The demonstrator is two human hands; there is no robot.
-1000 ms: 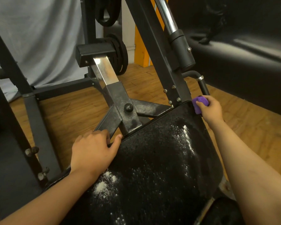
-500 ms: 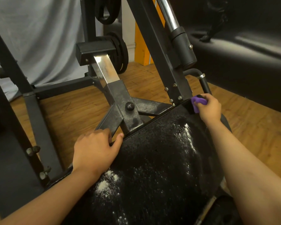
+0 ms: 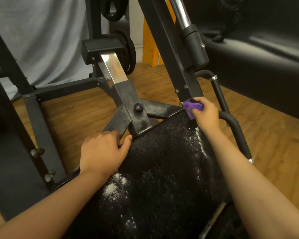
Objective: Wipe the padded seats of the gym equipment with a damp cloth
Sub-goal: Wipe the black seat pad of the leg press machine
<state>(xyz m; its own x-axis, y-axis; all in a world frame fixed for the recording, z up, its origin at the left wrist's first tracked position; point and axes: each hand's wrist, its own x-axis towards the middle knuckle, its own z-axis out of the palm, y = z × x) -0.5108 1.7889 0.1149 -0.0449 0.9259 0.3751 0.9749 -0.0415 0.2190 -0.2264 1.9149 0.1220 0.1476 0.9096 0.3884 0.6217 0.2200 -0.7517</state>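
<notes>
Trainee: Status of the right hand point(image 3: 205, 116)?

Instructor: The right hand is closed around a bunched purple cloth point(image 3: 192, 107), which protrudes from the thumb side of the fist. The cloth touches the far right corner of the black padded seat point(image 3: 162, 169), where the pad meets the black steel frame upright point(image 3: 173, 66).

Trainee: And the left hand point(image 3: 102, 152)?

Instructor: Its fingers curl over the far edge of the pad, with the thumb lying along that edge, just beside the grey steel bracket point(image 3: 128, 107). It grips the seat and carries no cloth.

Trainee: Where does the work lie relative to the cloth hand?

Instructor: Nearly all of the seat lies behind the fist, toward the person. A white powder streak point(image 3: 198, 137) runs just beside the right wrist. Thicker white powder patches point(image 3: 110, 188) sit just behind the left wrist. A curved black handle bar point(image 3: 231, 121) passes just outside the right hand.

Trainee: Procedure for this step?

Instructor: Treat the corner as the starting point.
- Flatten the cloth under the palm, because a tight bunch probably gives little contact.
- Draw overlapping strokes from the corner toward the body, with even pressure.
- Gather the powder toward one edge rather than scattering it.
- Turn the cloth to a clean face once it is loaded.
- Move the left hand before wiping the area beneath it.

Whether the cloth is damp cannot be told.
</notes>
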